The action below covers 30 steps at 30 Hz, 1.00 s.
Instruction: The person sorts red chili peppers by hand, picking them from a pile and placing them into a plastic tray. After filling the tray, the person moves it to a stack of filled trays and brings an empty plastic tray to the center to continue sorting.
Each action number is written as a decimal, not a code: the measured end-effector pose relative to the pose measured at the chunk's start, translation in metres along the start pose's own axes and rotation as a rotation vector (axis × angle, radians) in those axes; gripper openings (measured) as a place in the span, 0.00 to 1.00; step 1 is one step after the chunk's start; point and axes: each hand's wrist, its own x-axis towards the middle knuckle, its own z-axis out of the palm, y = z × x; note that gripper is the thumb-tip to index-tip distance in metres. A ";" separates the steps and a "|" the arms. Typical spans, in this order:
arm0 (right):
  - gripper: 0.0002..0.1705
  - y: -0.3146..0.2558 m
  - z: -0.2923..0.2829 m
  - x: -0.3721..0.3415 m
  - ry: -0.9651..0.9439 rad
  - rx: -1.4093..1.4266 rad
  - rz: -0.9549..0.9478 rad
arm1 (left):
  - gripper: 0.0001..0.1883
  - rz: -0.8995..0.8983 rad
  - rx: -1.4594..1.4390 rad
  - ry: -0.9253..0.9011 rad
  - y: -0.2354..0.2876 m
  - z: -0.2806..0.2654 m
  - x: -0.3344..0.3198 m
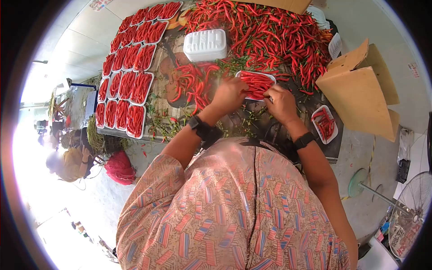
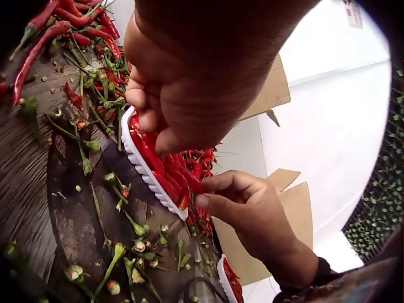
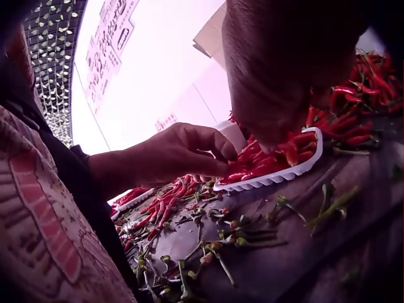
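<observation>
A white tray full of red chilies lies between the two hands. The left hand is at its left end, fingers bent down onto the chilies; in the left wrist view the left hand covers part of the tray. At the other end, the right hand pinches a chili between thumb and forefinger, seen in the left wrist view, where the right hand touches the chilies. In the right wrist view the left hand reaches the near side of the tray.
Rows of filled trays stand at the left, beside a stack of white trays. A large chili heap covers the back. At the right are a part-filled tray and a cardboard box. Green stems litter the table.
</observation>
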 end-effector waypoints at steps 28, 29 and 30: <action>0.06 0.009 0.020 0.002 0.041 -0.076 -0.095 | 0.05 0.074 -0.002 -0.010 -0.003 0.007 0.004; 0.06 0.010 0.021 0.001 0.034 -0.086 -0.096 | 0.05 0.061 -0.010 -0.003 -0.002 0.006 0.004; 0.05 0.010 0.022 0.002 0.027 -0.096 -0.099 | 0.05 0.062 -0.010 0.000 -0.004 0.008 0.004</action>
